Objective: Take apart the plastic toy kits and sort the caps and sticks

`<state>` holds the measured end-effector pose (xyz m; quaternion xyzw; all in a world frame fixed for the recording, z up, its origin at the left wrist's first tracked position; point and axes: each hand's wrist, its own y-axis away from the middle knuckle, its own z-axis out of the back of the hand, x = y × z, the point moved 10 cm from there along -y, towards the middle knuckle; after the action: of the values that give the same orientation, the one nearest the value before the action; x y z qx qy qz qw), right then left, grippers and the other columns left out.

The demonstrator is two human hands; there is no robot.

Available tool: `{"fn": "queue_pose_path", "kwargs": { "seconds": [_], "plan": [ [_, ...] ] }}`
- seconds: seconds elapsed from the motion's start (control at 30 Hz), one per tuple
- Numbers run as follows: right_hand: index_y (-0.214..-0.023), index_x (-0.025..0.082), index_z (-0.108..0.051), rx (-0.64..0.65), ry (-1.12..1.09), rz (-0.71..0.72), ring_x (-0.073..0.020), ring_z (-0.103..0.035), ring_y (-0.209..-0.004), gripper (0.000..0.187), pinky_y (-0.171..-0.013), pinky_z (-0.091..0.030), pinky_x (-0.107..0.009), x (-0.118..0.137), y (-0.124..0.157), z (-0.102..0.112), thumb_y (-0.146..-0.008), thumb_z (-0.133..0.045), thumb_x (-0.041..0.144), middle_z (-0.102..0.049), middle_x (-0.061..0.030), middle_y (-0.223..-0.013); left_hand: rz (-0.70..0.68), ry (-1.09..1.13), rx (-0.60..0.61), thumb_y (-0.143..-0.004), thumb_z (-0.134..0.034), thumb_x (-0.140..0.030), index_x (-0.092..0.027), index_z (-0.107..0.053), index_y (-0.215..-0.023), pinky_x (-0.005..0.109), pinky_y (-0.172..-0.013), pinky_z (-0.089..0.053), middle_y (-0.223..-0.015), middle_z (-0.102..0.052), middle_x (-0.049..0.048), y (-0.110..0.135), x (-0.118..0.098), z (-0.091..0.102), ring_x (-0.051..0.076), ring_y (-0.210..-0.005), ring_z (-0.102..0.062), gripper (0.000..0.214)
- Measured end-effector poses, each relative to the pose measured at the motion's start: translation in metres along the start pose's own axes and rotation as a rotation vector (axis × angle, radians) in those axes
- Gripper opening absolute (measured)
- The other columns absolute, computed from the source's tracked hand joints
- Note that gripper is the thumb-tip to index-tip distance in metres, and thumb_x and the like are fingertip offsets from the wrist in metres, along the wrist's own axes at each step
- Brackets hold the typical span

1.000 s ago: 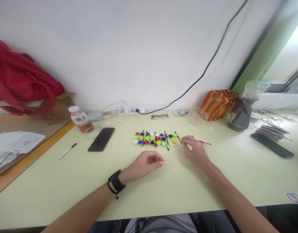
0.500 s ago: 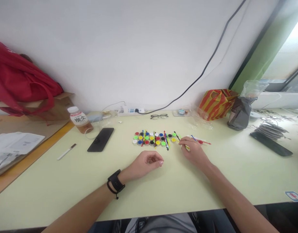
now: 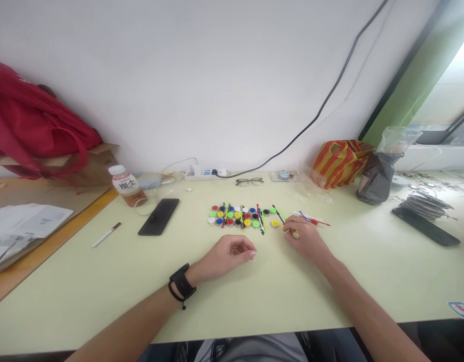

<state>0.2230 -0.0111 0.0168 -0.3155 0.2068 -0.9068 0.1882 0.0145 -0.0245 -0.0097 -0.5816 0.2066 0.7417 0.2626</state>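
Observation:
Small round coloured discs (image 3: pixel 237 215) are set in rows on the table, with thin coloured arrow pointers (image 3: pixel 259 219) lying across them. My left hand (image 3: pixel 232 255) rests in front of these rows, fingers loosely curled and thumb tip against them, nothing visible inside. To the right, my right hand (image 3: pixel 303 236) is closed with its fingertips low over the table. Something yellow and dark shows under its fingers, too hidden to name. A single yellow disc (image 3: pixel 275 224) lies just left of those fingertips. A black arrow pointer (image 3: pixel 278 213) and a red arrow pointer (image 3: pixel 319 222) lie beside this hand.
A phone (image 3: pixel 158 217), a marker pen (image 3: pixel 106 235) and a drink bottle (image 3: pixel 127 187) are on the left. Eyeglasses (image 3: pixel 249 181) and a power strip (image 3: pixel 202 174) sit by the wall. On the right are a striped bag (image 3: pixel 339 163) and a dark tray (image 3: pixel 424 226).
The yellow disc has shifted slightly right and toward me, away from the row. My right hand has drawn back a little the same way; my left hand stays put.

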Motion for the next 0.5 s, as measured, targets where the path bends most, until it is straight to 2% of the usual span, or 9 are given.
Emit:
{"fn": "queue_pose_path", "kwargs": {
  "seconds": [0.1,0.17,0.27,0.4,0.5],
  "plan": [
    [-0.070,0.022,-0.063,-0.010,-0.025,-0.001,-0.0229,-0.067,-0.077,0.021,-0.068,-0.051,-0.034,0.004,0.001,0.006,-0.077,-0.053,0.006,-0.070,-0.0061,-0.082,-0.002,-0.004,-0.001,-0.091,-0.074,-0.046,-0.016,-0.073,-0.097,0.030,-0.081,-0.051,-0.093,-0.072,0.0071,0.000,-0.001,-0.001,0.018,-0.085,-0.064,0.030],
    [-0.068,0.022,-0.063,0.029,-0.074,-0.002,-0.0216,-0.066,-0.074,0.020,-0.065,-0.050,-0.033,0.009,0.002,0.004,-0.076,-0.054,0.006,-0.070,-0.0053,-0.080,-0.009,-0.016,-0.007,-0.093,-0.072,-0.046,-0.016,-0.072,-0.098,0.031,-0.082,-0.051,-0.093,-0.071,0.0072,0.001,-0.003,-0.001,0.018,-0.085,-0.063,0.030],
    [-0.070,0.022,-0.066,0.130,-0.196,-0.013,-0.0196,-0.065,-0.070,0.019,-0.063,-0.050,-0.031,0.019,0.003,-0.006,-0.075,-0.056,0.007,-0.070,-0.0044,-0.082,-0.051,-0.096,-0.045,-0.090,-0.074,-0.047,-0.017,-0.071,-0.107,0.032,-0.081,-0.052,-0.100,-0.068,0.0076,0.003,-0.007,0.002,0.018,-0.086,-0.061,0.035],
    [-0.078,0.022,-0.071,0.272,-0.396,-0.030,-0.0193,-0.067,-0.077,0.025,-0.068,-0.053,-0.030,0.039,0.008,-0.026,-0.073,-0.054,0.006,-0.072,-0.0050,-0.091,-0.138,-0.349,-0.124,-0.084,-0.082,-0.044,-0.025,-0.067,-0.127,0.033,-0.080,-0.051,-0.115,-0.062,0.0080,0.005,-0.013,0.009,0.020,-0.093,-0.058,0.050],
    [-0.086,0.022,-0.073,0.359,-0.510,-0.038,-0.0193,-0.067,-0.083,0.033,-0.074,-0.055,-0.031,0.051,0.012,-0.040,-0.072,-0.050,0.003,-0.072,-0.0051,-0.097,-0.205,-0.426,-0.127,-0.091,-0.073,-0.035,-0.025,-0.071,-0.117,0.037,-0.096,-0.049,-0.121,-0.062,0.0082,0.005,-0.016,0.007,0.024,-0.109,-0.058,0.027]
  ]
}}
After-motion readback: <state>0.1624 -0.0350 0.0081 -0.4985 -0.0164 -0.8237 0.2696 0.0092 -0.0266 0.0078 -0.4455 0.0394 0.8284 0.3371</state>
